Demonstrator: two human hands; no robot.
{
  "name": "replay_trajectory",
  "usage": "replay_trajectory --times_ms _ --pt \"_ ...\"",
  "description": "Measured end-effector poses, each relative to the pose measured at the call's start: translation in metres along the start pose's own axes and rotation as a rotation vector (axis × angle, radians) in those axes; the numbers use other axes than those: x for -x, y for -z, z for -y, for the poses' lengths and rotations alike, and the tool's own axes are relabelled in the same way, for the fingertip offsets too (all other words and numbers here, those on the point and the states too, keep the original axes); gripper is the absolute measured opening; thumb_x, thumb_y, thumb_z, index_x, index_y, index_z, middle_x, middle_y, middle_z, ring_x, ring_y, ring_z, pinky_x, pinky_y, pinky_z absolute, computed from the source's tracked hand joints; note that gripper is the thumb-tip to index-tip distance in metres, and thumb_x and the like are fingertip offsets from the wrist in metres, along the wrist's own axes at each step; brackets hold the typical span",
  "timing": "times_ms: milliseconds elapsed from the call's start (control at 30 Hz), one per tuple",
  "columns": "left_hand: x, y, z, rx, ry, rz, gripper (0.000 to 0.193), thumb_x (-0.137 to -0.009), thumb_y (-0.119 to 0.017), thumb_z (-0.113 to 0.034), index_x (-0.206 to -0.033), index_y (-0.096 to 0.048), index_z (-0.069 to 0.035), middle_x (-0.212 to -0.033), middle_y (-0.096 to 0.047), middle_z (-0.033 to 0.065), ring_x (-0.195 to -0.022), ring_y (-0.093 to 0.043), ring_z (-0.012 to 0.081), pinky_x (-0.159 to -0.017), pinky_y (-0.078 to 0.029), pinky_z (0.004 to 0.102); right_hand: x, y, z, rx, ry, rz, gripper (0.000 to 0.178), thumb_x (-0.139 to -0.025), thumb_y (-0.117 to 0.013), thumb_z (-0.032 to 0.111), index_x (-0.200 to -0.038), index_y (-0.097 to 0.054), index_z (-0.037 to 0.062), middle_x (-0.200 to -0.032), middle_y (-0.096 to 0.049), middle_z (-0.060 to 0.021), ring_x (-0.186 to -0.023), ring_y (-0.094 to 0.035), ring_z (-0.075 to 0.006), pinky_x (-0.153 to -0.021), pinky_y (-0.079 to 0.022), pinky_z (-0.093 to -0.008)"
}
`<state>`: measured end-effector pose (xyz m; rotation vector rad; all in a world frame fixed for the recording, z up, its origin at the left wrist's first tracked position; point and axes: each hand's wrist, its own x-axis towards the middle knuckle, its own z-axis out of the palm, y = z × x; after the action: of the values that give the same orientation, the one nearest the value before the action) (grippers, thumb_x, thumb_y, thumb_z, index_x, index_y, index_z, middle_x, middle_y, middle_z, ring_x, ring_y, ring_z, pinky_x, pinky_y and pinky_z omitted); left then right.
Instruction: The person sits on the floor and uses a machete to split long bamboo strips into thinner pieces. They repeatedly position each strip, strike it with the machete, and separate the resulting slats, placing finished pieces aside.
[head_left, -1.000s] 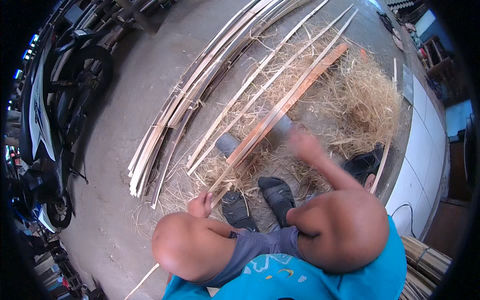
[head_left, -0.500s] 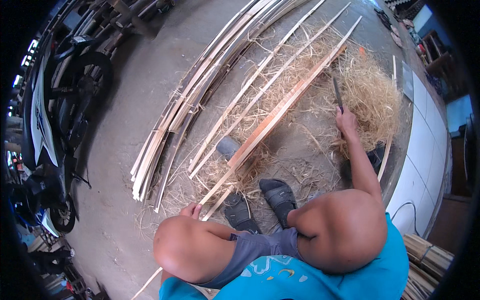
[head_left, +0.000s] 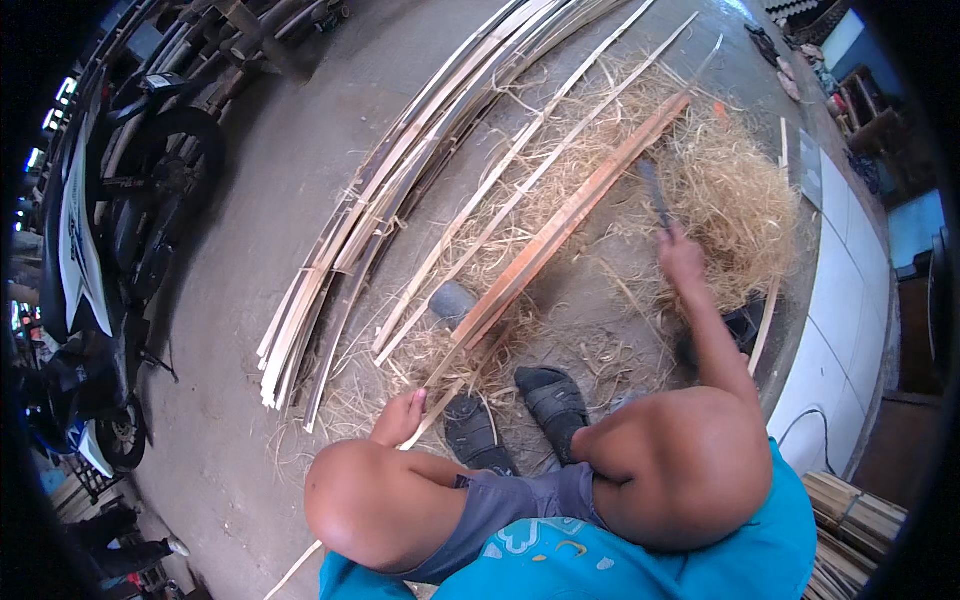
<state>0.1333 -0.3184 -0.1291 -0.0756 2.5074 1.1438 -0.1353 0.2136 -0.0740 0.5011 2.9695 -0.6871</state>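
My left hand (head_left: 402, 416), just beyond my left knee, is closed on the near end of a thin bamboo strip (head_left: 447, 367). The strip runs away along a long reddish-brown plank (head_left: 560, 228), which slants up to the right. In my right hand (head_left: 683, 262) is a knife (head_left: 654, 192) with a long dark blade. The blade points away from me, its tip close to the plank's right side. A dark grey cylinder (head_left: 453, 302) sits by the plank's near end; whether it bears the plank I cannot tell.
Curly shavings (head_left: 745, 205) are heaped on the right and scattered under the plank. Long pale strips (head_left: 520, 190) and a tied bundle of strips (head_left: 375, 215) lie to the left. A motorcycle (head_left: 135, 200) stands far left. White tiles (head_left: 842, 290) edge the right side.
My left hand has come forward from behind the knee with the strip. My right hand has shifted left, bringing the knife closer to the plank. Less of the strip shows along the plank.
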Motion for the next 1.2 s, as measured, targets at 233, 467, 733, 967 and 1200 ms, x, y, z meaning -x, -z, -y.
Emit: replay_trajectory --times_ms 233,467,733,967,1200 --pt "-0.008 0.017 -0.019 0.186 0.218 0.141 0.060 -0.104 -0.043 -0.048 -0.071 -0.062 -0.003 -0.060 -0.056 0.0041 -0.056 -0.050 0.0142 -0.056 -0.041 0.0320 0.155 -0.102 0.056 -0.043 0.871 0.513 0.045 -0.096 -0.053 0.036 -0.137 -0.053 0.0154 -0.105 -0.068 -0.0238 -0.097 -0.066 -0.0429 -0.086 -0.052 -0.0505" --pt "-0.013 0.011 -0.029 0.320 0.434 0.132 0.056 -0.100 -0.053 -0.049 -0.076 -0.068 0.000 -0.058 -0.056 0.0049 -0.055 -0.053 0.0136 -0.056 -0.044 0.0336 0.124 -0.099 0.043 -0.270 0.818 0.315 0.047 -0.095 -0.058 0.035 -0.137 -0.056 0.0148 -0.112 -0.069 -0.0206 -0.102 -0.066 -0.0385 -0.090 -0.052 -0.0477" --pt "0.036 0.014 0.038 0.420 0.527 0.146 0.044 -0.104 -0.051 -0.038 -0.085 -0.067 -0.001 -0.065 -0.058 0.0024 -0.057 -0.049 0.0105 -0.053 -0.041 0.0312 0.058 -0.060 -0.002 -0.127 0.329 0.208 0.047 -0.095 -0.058 0.040 -0.132 -0.059 0.0125 -0.117 -0.067 -0.0208 -0.109 -0.065 -0.0371 -0.095 -0.050 -0.0459" --pt "0.007 0.029 0.003 0.292 0.275 0.130 0.039 -0.102 -0.056 -0.036 -0.092 -0.072 -0.002 -0.065 -0.054 -0.0011 -0.059 -0.045 0.0069 -0.053 -0.038 0.0274 0.013 -0.073 -0.036 -0.154 0.305 0.071 0.046 -0.097 -0.054 0.040 -0.133 -0.059 0.0119 -0.120 -0.065 -0.0232 -0.111 -0.064 -0.0377 -0.098 -0.048 -0.0464" --pt "-0.019 0.015 -0.052 0.108 0.227 0.039 0.041 -0.102 -0.054 -0.035 -0.093 -0.068 0.002 -0.063 -0.058 0.0084 -0.061 -0.054 0.0147 -0.059 -0.044 0.0359 0.090 -0.065 0.025 -0.201 0.412 0.245 0.048 -0.098 -0.053 0.038 -0.139 -0.055 0.0131 -0.123 -0.064 -0.0246 -0.112 -0.062 -0.0404 -0.095 -0.050 -0.0455"
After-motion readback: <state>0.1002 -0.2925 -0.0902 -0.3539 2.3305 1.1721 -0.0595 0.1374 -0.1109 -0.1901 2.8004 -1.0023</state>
